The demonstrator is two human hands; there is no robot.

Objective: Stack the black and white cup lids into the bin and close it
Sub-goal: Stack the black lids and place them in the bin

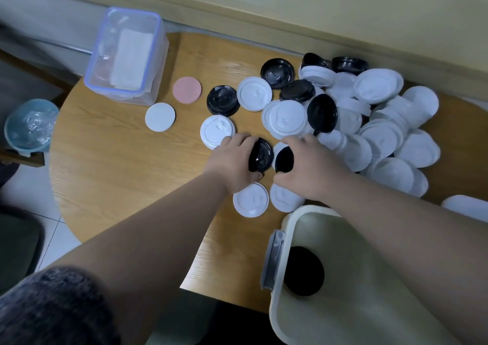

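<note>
Several black and white cup lids lie scattered over the wooden table [118, 165], heaped in a pile [383, 133] at the right. My left hand [232, 160] grips a black lid [261, 154] tilted on edge at the table's middle. Beside it, my right hand [309, 167] curls round another black lid [284, 160]. Two white lids [250, 199] lie just below the hands. The open cream bin [303, 223] stands at the near right with a black lid [303, 270] on its floor.
A clear box with a blue rim [126, 54] stands at the table's far left. A pink disc [187, 90] and a white disc [160, 117] lie near it. A blue basket [29, 125] sits off the table's left edge. A wall runs behind.
</note>
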